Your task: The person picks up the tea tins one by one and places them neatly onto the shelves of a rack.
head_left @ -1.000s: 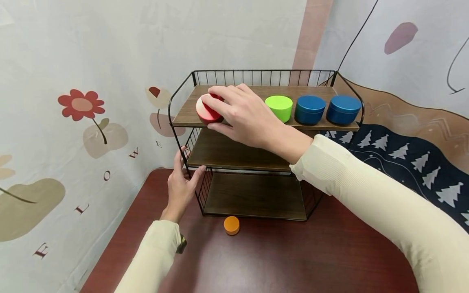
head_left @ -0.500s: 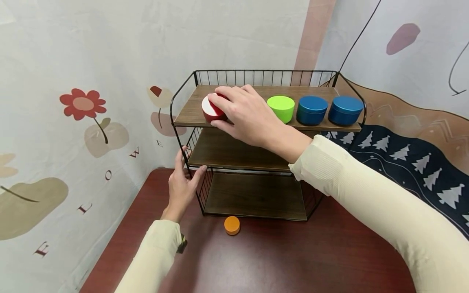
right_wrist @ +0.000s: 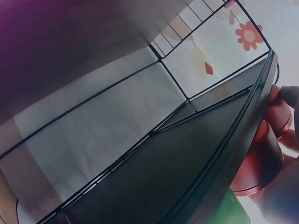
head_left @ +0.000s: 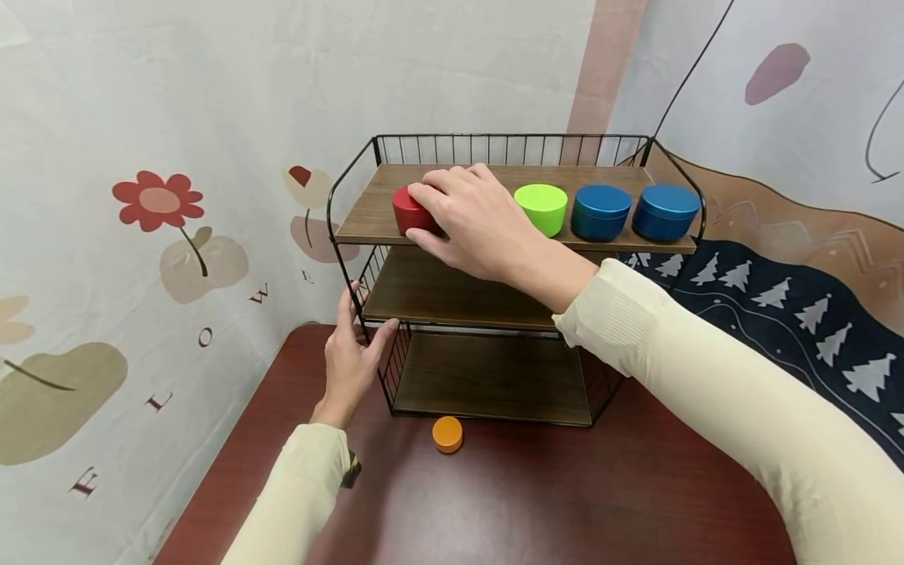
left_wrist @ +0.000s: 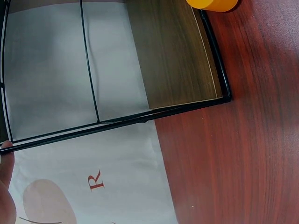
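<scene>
My right hand (head_left: 476, 224) holds a small round red tin (head_left: 408, 212) near the left end of the top board of a wire shelf rack (head_left: 514, 243), fingers over it and thumb at its front. Beside it a second red tin (right_wrist: 259, 163) shows in the right wrist view; the hand hides it in the head view. A green tin (head_left: 541, 209) and two blue tins (head_left: 599, 213) stand farther right along the front edge. My left hand (head_left: 348, 357) grips the rack's left front post at the middle level, thumb in front and fingers outside the frame.
An orange tin (head_left: 447, 435) stands on the dark red table (head_left: 537, 486) just before the rack's bottom board (head_left: 494, 377). Wire rails edge the boards at the sides and back. Patterned cloth (head_left: 212, 94) hangs behind and to the left.
The red tin in my right hand has shifted slightly right and turned; its top, which looked white and tilted, now looks red and level. The left hand has stayed on the post.
</scene>
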`<state>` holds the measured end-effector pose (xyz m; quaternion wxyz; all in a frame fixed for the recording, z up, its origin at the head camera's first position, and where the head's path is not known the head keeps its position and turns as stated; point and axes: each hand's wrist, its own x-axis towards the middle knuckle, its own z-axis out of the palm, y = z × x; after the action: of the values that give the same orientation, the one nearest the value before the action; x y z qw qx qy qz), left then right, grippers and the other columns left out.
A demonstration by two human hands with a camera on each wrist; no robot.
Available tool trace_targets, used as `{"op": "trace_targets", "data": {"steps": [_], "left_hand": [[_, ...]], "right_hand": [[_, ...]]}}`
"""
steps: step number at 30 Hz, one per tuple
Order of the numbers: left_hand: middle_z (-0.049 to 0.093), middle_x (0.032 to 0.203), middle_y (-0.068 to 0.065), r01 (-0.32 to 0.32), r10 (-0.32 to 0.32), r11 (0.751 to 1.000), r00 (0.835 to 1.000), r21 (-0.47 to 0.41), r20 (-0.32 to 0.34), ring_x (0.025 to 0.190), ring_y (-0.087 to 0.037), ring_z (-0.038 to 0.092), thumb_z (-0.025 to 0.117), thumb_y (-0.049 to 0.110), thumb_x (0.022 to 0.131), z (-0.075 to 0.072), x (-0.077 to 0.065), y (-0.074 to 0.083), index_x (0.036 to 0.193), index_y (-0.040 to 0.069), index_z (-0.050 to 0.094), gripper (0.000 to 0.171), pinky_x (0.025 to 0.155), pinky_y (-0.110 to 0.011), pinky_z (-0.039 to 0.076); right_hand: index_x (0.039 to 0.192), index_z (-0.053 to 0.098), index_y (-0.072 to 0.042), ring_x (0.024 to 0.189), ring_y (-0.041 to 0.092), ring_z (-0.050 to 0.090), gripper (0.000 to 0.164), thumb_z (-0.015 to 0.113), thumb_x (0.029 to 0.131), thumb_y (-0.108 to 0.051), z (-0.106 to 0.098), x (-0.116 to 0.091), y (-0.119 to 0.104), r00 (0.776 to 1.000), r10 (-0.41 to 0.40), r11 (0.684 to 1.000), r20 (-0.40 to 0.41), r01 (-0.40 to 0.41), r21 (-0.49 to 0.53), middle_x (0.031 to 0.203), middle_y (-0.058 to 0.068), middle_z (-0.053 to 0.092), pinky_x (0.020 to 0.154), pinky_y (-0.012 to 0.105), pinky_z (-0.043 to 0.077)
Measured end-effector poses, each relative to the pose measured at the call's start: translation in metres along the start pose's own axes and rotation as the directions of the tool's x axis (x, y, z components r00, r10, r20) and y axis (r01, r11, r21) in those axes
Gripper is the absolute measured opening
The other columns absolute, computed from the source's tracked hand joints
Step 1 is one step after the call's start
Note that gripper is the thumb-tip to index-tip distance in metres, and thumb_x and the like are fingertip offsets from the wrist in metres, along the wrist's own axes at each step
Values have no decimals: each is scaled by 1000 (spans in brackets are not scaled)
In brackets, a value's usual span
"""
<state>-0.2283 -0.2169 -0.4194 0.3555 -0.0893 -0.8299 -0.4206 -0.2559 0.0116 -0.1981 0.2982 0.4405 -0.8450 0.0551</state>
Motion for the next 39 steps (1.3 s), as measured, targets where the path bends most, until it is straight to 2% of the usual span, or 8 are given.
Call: {"op": "trace_targets", "data": {"steps": [7, 13, 17, 20, 24, 28, 33, 39], "left_hand": [[60, 138, -5, 0, 0, 1000, 1000, -3, 3, 55, -16, 55, 77, 23, 90, 0, 0, 0, 157, 28, 29, 82, 56, -18, 40], [59, 139, -4, -13, 13, 1000, 1000, 0, 1, 52, -15, 49, 77, 22, 89, 2, 1, 1, 157, 27, 29, 83, 53, -19, 37], [60, 137, -5, -26, 26, 1000, 1000, -1, -7, 52, -14, 50, 78, 21, 88, 2, 1, 2, 156, 24, 31, 83, 53, -18, 37], [61, 137, -5, -32, 32, 999, 999, 0, -14, 52, -13, 52, 79, 20, 87, 2, 2, 1, 156, 23, 32, 84, 53, -16, 38], [61, 137, -6, -35, 35, 999, 999, -1, -18, 52, -13, 51, 79, 19, 87, 2, 3, 0, 156, 23, 31, 84, 54, -16, 38], [61, 137, -6, -28, 28, 1000, 999, 0, -17, 51, -14, 50, 79, 20, 87, 2, 3, 1, 156, 23, 31, 84, 54, -17, 37], [60, 138, -4, -11, 11, 1000, 1000, -2, -15, 51, -14, 51, 79, 23, 87, 0, 2, 2, 156, 25, 31, 84, 53, -17, 37], [59, 139, -2, 13, -13, 1000, 1000, -10, -5, 55, -15, 54, 79, 25, 88, 0, 0, 2, 155, 24, 32, 82, 55, -17, 39]], "right_hand": [[129, 64, -7, 113, 29, 58, 46, 62, 97, -40, -1, -1, 2, 1000, 5, 1000, -14, -5, -29, 122, 11, 65, 96, 43, 38], [133, 62, -7, 121, 29, 55, 52, 65, 95, -42, -11, -8, 8, 997, 6, 1000, -77, -6, 1, 130, 13, 62, 101, 43, 37], [134, 61, -6, 121, 30, 54, 54, 66, 94, -42, -16, -17, 9, 992, -35, 999, -117, 36, 5, 130, 15, 61, 102, 44, 38], [133, 61, -4, 117, 32, 56, 53, 68, 93, -39, -18, -24, 8, 977, -92, 995, -192, 97, 14, 129, 17, 61, 99, 45, 40], [130, 63, -2, 113, 34, 59, 51, 71, 91, -35, -16, -33, 5, 937, -172, 983, -303, 184, 11, 126, 20, 62, 95, 46, 43], [128, 64, -1, 113, 34, 59, 50, 72, 91, -33, -12, -42, -1, 909, -217, 972, -357, 235, 7, 124, 20, 63, 96, 46, 44], [129, 64, -2, 113, 31, 59, 50, 74, 89, -32, -5, -55, -9, 899, -232, 965, -372, 260, 26, 123, 18, 64, 96, 46, 45], [129, 64, -4, 113, 29, 60, 52, 77, 87, -32, 8, -71, -14, 905, -234, 963, -355, 266, 42, 124, 17, 64, 94, 45, 46]]}}
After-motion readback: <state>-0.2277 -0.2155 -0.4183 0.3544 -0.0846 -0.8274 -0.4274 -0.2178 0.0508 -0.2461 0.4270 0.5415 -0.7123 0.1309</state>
